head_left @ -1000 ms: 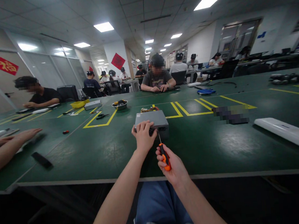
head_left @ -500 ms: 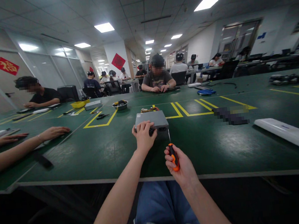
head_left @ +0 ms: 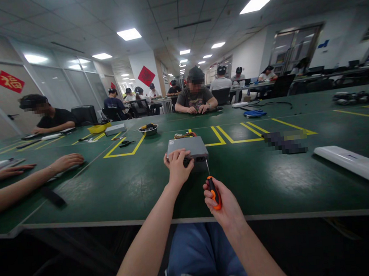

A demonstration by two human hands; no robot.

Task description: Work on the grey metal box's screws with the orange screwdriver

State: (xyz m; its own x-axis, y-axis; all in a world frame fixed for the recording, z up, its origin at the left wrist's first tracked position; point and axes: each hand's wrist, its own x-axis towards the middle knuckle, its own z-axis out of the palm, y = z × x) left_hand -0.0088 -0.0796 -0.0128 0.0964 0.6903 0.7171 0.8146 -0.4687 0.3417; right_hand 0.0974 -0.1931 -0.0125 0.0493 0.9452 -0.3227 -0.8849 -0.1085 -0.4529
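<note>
A grey metal computer power supply point(head_left: 190, 144) lies on the green table in front of me, with a bundle of coloured wires point(head_left: 184, 135) at its far side. My left hand point(head_left: 178, 165) grips its near left part, fingers over the top and thumb on the near face. Wrapped round the orange and black handle of a screwdriver point(head_left: 214, 193) are the fingers of my right hand point(head_left: 224, 202). The screwdriver's shaft points up to the near right corner of the power supply. Whether the tip touches a screw is too small to tell.
On the green table point(head_left: 269, 190) a white oblong device point(head_left: 357, 164) and a dark blurred object point(head_left: 285, 142) lie to the right. A metal bowl point(head_left: 148, 129) and black pliers point(head_left: 126, 143) sit further back. A co-worker's hand point(head_left: 70, 161) rests at the left; another person point(head_left: 196, 95) sits opposite.
The screwdriver's shaft has shifted slightly left near the power supply's corner. My left hand keeps its hold on the power supply.
</note>
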